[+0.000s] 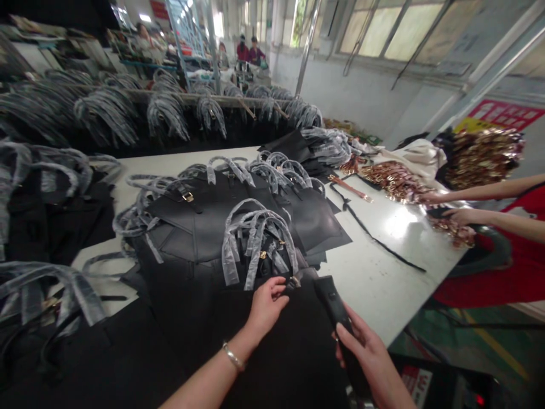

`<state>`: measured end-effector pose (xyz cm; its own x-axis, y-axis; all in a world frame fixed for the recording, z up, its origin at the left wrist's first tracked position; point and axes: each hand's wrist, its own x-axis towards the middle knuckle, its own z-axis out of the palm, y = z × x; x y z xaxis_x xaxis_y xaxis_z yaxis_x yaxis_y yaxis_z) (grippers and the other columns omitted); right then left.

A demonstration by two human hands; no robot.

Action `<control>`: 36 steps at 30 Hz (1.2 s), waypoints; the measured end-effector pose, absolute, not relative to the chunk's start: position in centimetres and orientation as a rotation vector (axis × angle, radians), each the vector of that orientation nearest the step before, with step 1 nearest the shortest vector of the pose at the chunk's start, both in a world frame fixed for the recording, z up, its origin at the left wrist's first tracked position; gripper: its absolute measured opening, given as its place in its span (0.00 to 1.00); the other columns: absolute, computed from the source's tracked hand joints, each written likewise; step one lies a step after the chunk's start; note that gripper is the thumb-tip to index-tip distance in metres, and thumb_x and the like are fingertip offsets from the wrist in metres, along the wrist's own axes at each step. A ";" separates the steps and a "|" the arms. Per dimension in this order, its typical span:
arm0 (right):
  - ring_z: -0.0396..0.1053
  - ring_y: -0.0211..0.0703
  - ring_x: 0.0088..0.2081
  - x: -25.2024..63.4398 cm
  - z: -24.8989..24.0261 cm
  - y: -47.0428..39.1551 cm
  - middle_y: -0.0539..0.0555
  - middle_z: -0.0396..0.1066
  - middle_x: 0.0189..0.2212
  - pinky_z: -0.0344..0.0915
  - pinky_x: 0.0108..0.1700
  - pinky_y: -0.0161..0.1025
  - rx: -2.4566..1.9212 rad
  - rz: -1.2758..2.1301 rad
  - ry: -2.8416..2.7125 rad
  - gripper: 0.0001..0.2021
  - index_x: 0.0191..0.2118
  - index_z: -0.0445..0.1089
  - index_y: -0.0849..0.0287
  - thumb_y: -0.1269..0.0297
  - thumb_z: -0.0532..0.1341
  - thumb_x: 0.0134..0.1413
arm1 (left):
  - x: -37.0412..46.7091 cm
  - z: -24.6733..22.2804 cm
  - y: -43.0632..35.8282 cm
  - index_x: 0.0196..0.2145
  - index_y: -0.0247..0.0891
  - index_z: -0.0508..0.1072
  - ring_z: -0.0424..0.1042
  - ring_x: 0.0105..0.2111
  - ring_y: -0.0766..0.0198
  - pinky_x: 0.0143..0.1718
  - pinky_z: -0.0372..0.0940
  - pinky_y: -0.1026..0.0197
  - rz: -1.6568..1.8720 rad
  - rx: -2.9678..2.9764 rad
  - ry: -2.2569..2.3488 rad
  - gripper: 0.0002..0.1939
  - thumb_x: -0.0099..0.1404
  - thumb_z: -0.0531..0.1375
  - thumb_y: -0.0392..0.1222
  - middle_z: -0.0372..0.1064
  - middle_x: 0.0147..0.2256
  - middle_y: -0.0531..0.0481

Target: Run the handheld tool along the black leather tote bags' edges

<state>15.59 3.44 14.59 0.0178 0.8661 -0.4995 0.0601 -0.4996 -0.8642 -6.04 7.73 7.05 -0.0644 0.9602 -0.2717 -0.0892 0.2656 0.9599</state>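
Observation:
My left hand has its fingers drawn together at a short dark strap with a small metal buckle. It is over the black leather bag panel in front of me. My right hand is wrapped round a long black object with a squared top end and a metallic part at its lower end; I cannot make out its exact kind. Just beyond my left hand stand plastic-wrapped bag handles with gold-coloured buckles among them.
More black bag pieces with wrapped handles cover the white table. A brown buckled strap and a black cord lie to the right. Beside them a co-worker's hands touch a heap of brown, metal-fitted straps.

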 end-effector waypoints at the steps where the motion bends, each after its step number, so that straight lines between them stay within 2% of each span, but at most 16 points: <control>1: 0.66 0.38 0.21 15.9 14.6 3.3 0.48 0.72 0.25 0.64 0.22 0.36 -1.651 1.567 -0.967 0.49 0.67 0.53 0.61 0.45 0.70 0.43 | -6.2 7.2 7.8 0.46 0.33 0.72 0.77 0.38 0.58 0.41 0.69 0.60 1.098 0.903 1.333 0.22 0.52 0.61 0.25 0.78 0.37 0.44; 6: 0.66 0.37 0.20 15.1 14.4 2.7 0.49 0.72 0.26 0.63 0.21 0.35 -1.557 1.779 -1.029 0.49 0.67 0.54 0.62 0.43 0.70 0.43 | -5.6 8.2 8.0 0.44 0.35 0.75 0.77 0.41 0.57 0.45 0.68 0.59 1.087 0.931 1.290 0.21 0.52 0.62 0.24 0.78 0.38 0.45; 10: 0.66 0.36 0.20 13.5 14.7 3.0 0.49 0.71 0.27 0.62 0.21 0.34 -1.468 1.814 -1.030 0.45 0.66 0.56 0.60 0.45 0.69 0.45 | -5.1 8.2 7.8 0.42 0.38 0.77 0.76 0.45 0.56 0.51 0.66 0.58 1.102 1.013 1.270 0.20 0.52 0.61 0.24 0.78 0.42 0.46; 15: 0.67 0.35 0.20 13.2 14.9 3.3 0.49 0.72 0.28 0.63 0.22 0.34 -1.476 1.847 -1.030 0.42 0.66 0.55 0.57 0.48 0.68 0.49 | -4.9 7.7 7.2 0.47 0.39 0.75 0.76 0.47 0.58 0.53 0.65 0.58 1.140 1.023 1.295 0.24 0.54 0.60 0.23 0.77 0.44 0.47; 18: 0.66 0.36 0.21 13.3 14.8 3.6 0.48 0.72 0.27 0.63 0.22 0.35 -1.514 1.717 -0.995 0.43 0.67 0.54 0.58 0.48 0.68 0.49 | -4.6 7.2 6.9 0.53 0.40 0.71 0.76 0.47 0.58 0.52 0.65 0.58 1.132 1.015 1.323 0.29 0.54 0.60 0.24 0.78 0.43 0.47; 21: 0.67 0.36 0.21 13.6 15.0 3.7 0.48 0.71 0.28 0.64 0.22 0.34 -1.543 1.670 -0.983 0.40 0.66 0.55 0.55 0.48 0.67 0.51 | -4.3 6.9 6.8 0.56 0.39 0.68 0.76 0.45 0.57 0.49 0.66 0.58 1.130 0.939 1.338 0.31 0.55 0.61 0.25 0.78 0.43 0.45; 25: 0.66 0.36 0.20 13.6 15.1 3.6 0.49 0.72 0.27 0.63 0.21 0.34 -1.544 1.823 -1.013 0.44 0.66 0.55 0.59 0.46 0.68 0.47 | -4.4 7.2 7.0 0.55 0.37 0.69 0.76 0.47 0.56 0.49 0.65 0.59 1.132 0.884 1.263 0.29 0.54 0.61 0.25 0.77 0.45 0.43; 27: 0.66 0.36 0.21 13.5 15.1 3.7 0.49 0.71 0.27 0.63 0.22 0.34 -1.540 1.773 -1.002 0.46 0.67 0.54 0.60 0.45 0.68 0.46 | -4.5 7.4 7.0 0.55 0.37 0.69 0.75 0.47 0.56 0.49 0.66 0.59 1.125 0.869 1.270 0.30 0.54 0.61 0.25 0.77 0.46 0.43; 30: 0.67 0.36 0.22 13.8 15.3 3.8 0.48 0.71 0.28 0.64 0.23 0.34 -1.553 1.680 -0.981 0.44 0.67 0.53 0.57 0.46 0.67 0.49 | -4.5 7.4 6.9 0.56 0.39 0.68 0.75 0.47 0.56 0.49 0.65 0.58 1.121 0.894 1.317 0.31 0.55 0.61 0.25 0.77 0.45 0.44; 32: 0.67 0.36 0.21 14.0 15.5 3.7 0.49 0.72 0.28 0.63 0.22 0.34 -1.565 1.743 -0.999 0.43 0.67 0.54 0.56 0.46 0.67 0.49 | -4.2 7.5 6.8 0.55 0.39 0.69 0.75 0.48 0.56 0.51 0.64 0.57 1.137 0.895 1.312 0.30 0.54 0.61 0.25 0.77 0.45 0.44; 36: 0.67 0.36 0.21 14.5 15.1 3.9 0.49 0.72 0.28 0.63 0.22 0.34 -1.575 1.776 -1.017 0.44 0.66 0.55 0.59 0.46 0.68 0.47 | -3.9 7.8 6.8 0.54 0.40 0.70 0.75 0.47 0.57 0.53 0.64 0.57 1.127 0.927 1.283 0.29 0.55 0.60 0.24 0.77 0.44 0.46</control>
<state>14.45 3.90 15.10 -0.1602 0.8089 -0.5657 0.0784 -0.5608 -0.8242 -3.90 6.82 7.78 -0.0535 0.9698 -0.2378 -0.1101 0.2309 0.9667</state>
